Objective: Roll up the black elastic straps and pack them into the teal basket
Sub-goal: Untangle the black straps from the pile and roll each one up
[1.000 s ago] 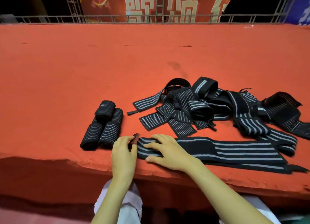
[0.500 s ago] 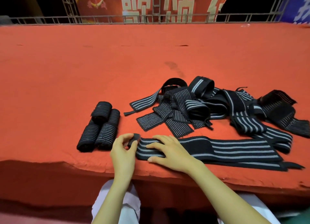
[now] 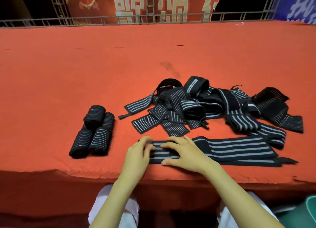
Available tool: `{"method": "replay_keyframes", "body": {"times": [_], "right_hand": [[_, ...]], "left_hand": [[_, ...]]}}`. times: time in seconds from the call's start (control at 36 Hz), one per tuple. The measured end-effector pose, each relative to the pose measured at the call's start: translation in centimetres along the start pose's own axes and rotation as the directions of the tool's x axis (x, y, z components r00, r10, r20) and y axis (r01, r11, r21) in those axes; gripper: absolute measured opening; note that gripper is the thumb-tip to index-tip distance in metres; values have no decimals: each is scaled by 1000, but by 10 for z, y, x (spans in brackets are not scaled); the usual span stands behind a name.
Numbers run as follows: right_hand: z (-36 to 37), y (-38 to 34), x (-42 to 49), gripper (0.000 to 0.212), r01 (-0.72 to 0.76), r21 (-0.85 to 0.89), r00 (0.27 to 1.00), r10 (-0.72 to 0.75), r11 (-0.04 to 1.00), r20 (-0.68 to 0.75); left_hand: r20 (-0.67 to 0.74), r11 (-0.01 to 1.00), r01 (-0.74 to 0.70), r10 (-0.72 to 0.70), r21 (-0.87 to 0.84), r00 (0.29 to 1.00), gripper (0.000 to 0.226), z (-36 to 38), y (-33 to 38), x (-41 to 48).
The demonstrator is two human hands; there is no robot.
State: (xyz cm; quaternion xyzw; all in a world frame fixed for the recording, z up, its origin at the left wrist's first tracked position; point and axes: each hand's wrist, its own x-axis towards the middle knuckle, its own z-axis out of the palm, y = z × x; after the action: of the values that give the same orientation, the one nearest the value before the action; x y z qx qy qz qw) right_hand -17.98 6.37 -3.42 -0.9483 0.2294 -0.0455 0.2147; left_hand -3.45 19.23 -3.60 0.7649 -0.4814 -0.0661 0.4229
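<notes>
Red-felt counter (image 3: 153,65), banner (image 3: 136,5) behind. Head view: flat strap (image 3: 230,149) along near edge; left hand (image 3: 136,152) fingers curl round its end, right hand (image 3: 186,152) fingers flat, pressing. Further left, rolled straps (image 3: 94,132). Below right corner, teal basket (image 3: 310,209). Risk: loose first turn, elastic springs open.

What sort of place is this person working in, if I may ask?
Probably an event stage: a broad red felt-covered platform, a grey metal truss railing behind it, and a red banner bearing large pale characters.
</notes>
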Motion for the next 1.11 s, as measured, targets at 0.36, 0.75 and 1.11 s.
{"method": "replay_keyframes", "body": {"times": [0.36,0.75,1.11], "right_hand": [[10,2,-1,60,4,52,998,0,999,-68],[4,5,-7,59,25,65,996,-19,998,-92],[-16,33,-26,70,-80,53,991,85,995,-105]], "left_hand": [[-103,964,265,-266,-24,958,38,-5,-3,6],[-136,967,217,-200,130,970,46,15,19,-2],[46,990,-137,135,38,990,61,36,21,-7]]}}
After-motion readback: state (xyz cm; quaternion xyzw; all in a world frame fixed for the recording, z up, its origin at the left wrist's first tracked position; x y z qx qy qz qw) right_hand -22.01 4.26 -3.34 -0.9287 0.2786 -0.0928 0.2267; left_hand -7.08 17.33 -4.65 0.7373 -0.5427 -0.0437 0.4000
